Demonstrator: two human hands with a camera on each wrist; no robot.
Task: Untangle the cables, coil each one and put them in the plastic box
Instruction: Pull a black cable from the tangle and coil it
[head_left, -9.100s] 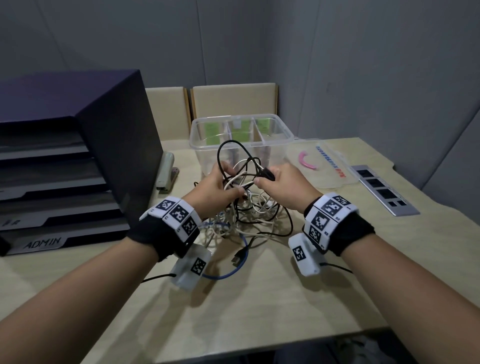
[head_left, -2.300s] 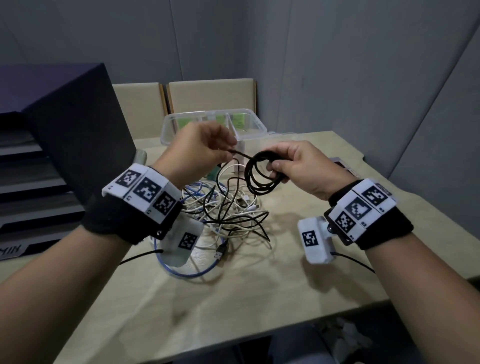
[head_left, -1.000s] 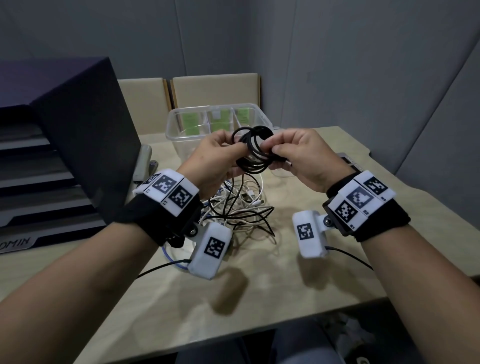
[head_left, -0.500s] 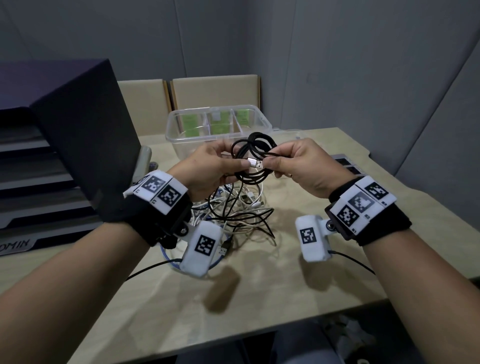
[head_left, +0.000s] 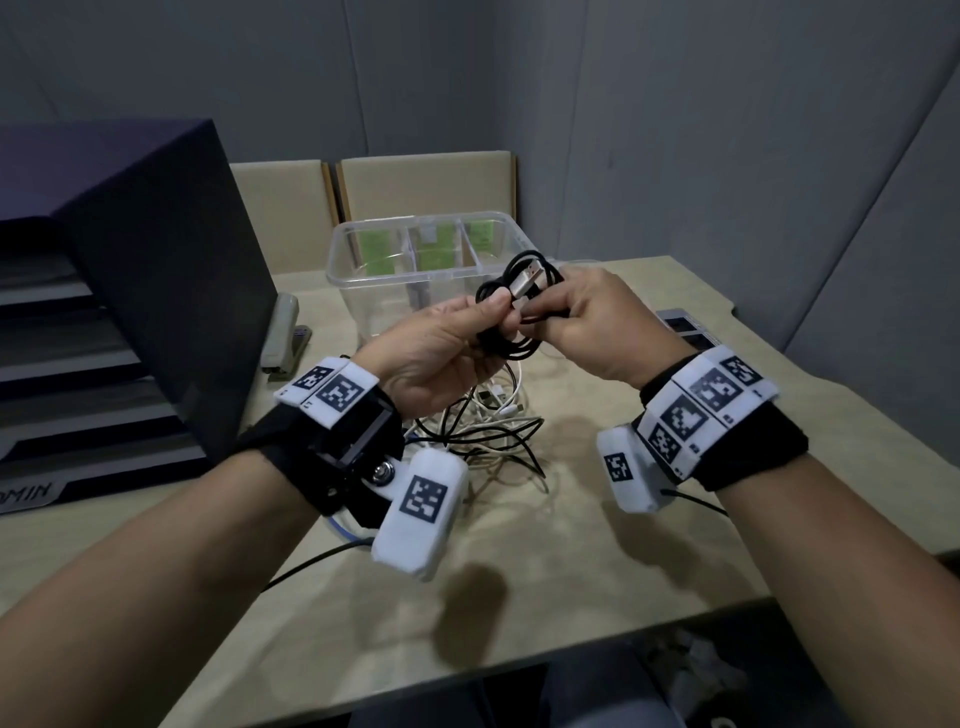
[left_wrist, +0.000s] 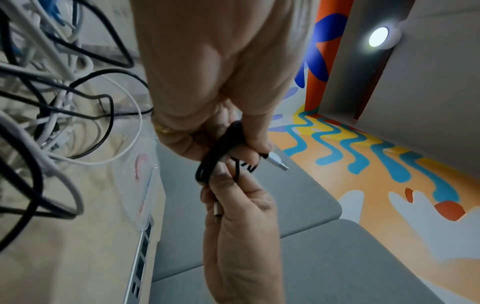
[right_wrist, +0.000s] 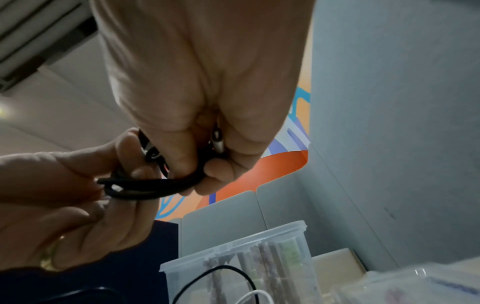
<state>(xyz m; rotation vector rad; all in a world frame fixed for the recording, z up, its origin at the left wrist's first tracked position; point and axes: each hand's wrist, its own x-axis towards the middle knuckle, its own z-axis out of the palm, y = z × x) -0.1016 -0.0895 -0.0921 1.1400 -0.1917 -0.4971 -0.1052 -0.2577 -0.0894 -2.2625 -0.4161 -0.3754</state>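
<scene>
— Between our two hands, raised above the table (head_left: 597, 561), we have the black cable (head_left: 506, 340) wound into a small coil. Our left hand (head_left: 441, 358) pinches one side of the loops, our right hand (head_left: 597, 322) is curled round the other side, and the silver USB plug (head_left: 524, 283) sticks up between them.

— So that one looks nearly finished?

— We'd judge so: it seems coiled and only needs its end secured before it goes into the box.

— And beyond our hands?

— Just below and past them lies the tangle of cables (head_left: 488, 431), white and black with a blue one, not yet sorted. Farther back stands the plastic box (head_left: 415, 270); we see no cable in it.

— Most of the work remains, then.
</scene>
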